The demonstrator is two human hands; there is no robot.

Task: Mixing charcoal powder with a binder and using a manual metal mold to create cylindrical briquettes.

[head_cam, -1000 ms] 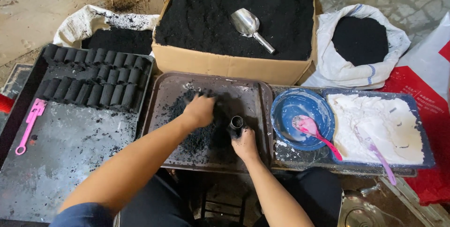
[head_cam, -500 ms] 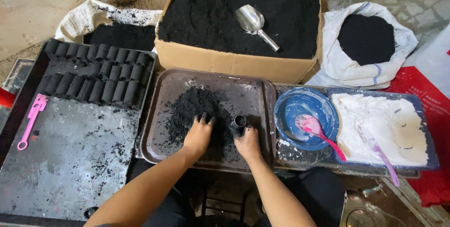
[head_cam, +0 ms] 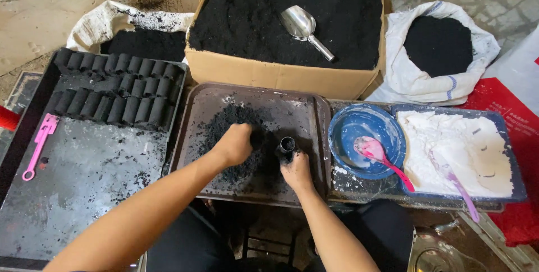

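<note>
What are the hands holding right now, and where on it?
The right hand grips a short black tube upright by its lower side wall. The left hand is closed over loose black powder on the brown tray.

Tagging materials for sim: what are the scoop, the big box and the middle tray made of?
Scoop: likely polished metal, mirror-bright bowl and handle. Box: corrugated cardboard, matte tan with creased walls. Tray: dull brown, smooth with rounded rim; metal or plastic, can't tell. It is smeared with black powder.
</note>
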